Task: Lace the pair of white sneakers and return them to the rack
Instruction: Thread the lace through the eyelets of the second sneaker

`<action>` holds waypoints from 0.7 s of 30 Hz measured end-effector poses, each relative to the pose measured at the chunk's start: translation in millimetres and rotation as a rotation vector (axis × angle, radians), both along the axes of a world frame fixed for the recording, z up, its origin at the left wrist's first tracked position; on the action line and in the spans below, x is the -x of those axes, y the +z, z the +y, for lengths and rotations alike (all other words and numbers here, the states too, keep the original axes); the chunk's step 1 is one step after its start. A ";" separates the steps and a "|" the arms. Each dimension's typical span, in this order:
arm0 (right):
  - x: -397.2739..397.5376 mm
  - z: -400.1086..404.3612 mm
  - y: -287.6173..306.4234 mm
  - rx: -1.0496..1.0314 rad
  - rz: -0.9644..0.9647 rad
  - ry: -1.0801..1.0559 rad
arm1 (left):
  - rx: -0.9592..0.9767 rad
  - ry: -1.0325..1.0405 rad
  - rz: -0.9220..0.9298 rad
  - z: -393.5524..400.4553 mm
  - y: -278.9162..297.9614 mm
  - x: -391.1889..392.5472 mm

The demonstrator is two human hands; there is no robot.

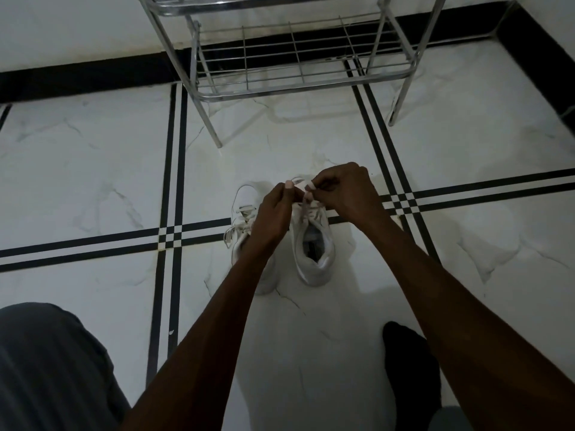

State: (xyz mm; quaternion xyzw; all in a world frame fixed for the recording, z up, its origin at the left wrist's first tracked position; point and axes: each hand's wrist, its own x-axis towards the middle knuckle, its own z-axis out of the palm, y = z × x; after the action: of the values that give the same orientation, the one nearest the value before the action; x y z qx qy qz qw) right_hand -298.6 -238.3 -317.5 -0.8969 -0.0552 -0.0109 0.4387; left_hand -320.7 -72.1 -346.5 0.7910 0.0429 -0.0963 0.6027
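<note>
At the centre of the frame, on the floor (pixel 93 181), the lace (pixel 299 194) of the right sneaker (pixel 314 244) is being pinched by both hands, left hand (pixel 273 213) and right hand (pixel 345 191), the shoe's long axis pointing toward the rack (pixel 298 79) above, beside the left sneaker (pixel 245 219).

Domestic interior, probably an entry or hallway of a home. Indicated by a polished white marble-look tile floor (pixel 93 169) with inlaid black double stripes (pixel 174 188), a black skirting band (pixel 93 73) along a plain pale wall (pixel 77 26), and a chrome wire shoe rack (pixel 298 57) placed against that wall. Dimly lit throughout.
</note>
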 end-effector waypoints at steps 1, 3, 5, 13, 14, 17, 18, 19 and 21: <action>0.0 0.2 -0.1 -0.072 0.028 -0.023 | -0.017 0.009 -0.010 0.4 -1.3 -0.8; 1.3 -0.4 -0.2 -0.249 0.121 -0.034 | -0.038 0.011 -0.050 2.8 -6.1 -2.8; 5.1 -0.4 -0.9 -0.411 0.195 -0.035 | -0.085 -0.020 -0.129 6.0 -9.6 -6.0; 9.2 -0.4 -1.6 -0.634 0.315 -0.069 | -0.553 0.056 -0.332 22.6 -5.6 -11.8; 9.3 -0.8 -0.1 -0.663 0.341 -0.083 | -0.623 0.051 -0.338 25.2 -3.9 -10.8; 6.1 -9.1 -2.8 -0.626 0.421 -0.161 | -0.782 0.022 -0.318 34.8 0.3 -7.9; 4.2 -15.8 -7.6 -0.575 0.469 -0.241 | -0.835 0.045 -0.292 40.9 2.6 -6.3; 3.9 -24.2 -14.5 -0.525 0.537 -0.357 | -0.886 0.088 -0.261 48.8 5.6 -3.1; 7.4 -42.1 -37.5 -0.375 0.625 -0.573 | -0.974 0.200 -0.159 67.9 4.9 4.1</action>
State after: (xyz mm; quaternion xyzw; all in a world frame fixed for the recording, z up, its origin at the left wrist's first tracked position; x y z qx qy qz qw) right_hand -306.0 -280.5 -355.0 -0.7413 0.3329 0.1294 0.5682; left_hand -324.7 -4.2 -341.6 0.9773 0.1124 0.0540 0.1713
